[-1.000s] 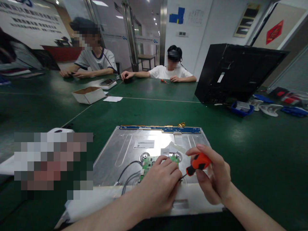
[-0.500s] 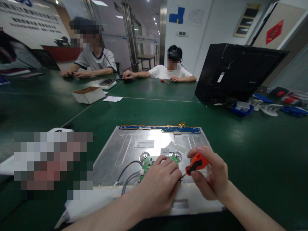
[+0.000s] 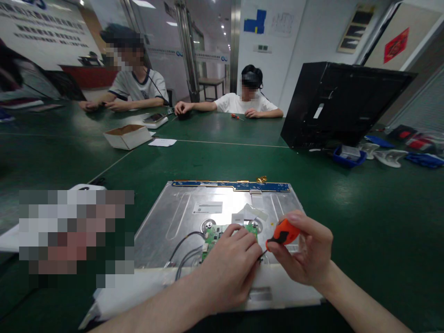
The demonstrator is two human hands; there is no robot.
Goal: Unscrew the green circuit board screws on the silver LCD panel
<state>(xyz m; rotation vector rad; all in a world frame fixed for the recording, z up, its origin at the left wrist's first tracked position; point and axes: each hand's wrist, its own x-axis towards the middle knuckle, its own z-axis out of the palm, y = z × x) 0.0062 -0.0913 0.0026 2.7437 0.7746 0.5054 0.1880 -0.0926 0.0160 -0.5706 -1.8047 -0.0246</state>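
Observation:
A silver metal panel (image 3: 173, 217) lies on the green table, a blue strip board (image 3: 215, 186) along its far edge. My left hand (image 3: 232, 263) rests over the green circuit board (image 3: 213, 233), covering much of it, fingers bent and together; what its fingertips hold, if anything, is hidden. My right hand (image 3: 308, 249) grips an orange and black screwdriver (image 3: 286, 232) between thumb and fingers. The screwdriver's shaft slants down-left to beside my left fingertips, where its tip is hard to make out. Dark cables (image 3: 183, 243) run from the circuit board's left side.
A black monitor housing (image 3: 333, 106) stands at the back right, near a blue tray (image 3: 348, 157). An open white box (image 3: 128, 137) sits at the back left. Two people sit across the green table (image 3: 215, 157). A blurred-out patch covers the left front.
My right hand has shifted slightly on the screwdriver's handle, its fingers closer round it, and the handle has turned. My left hand stays put. A person's hand across the table has moved slightly left.

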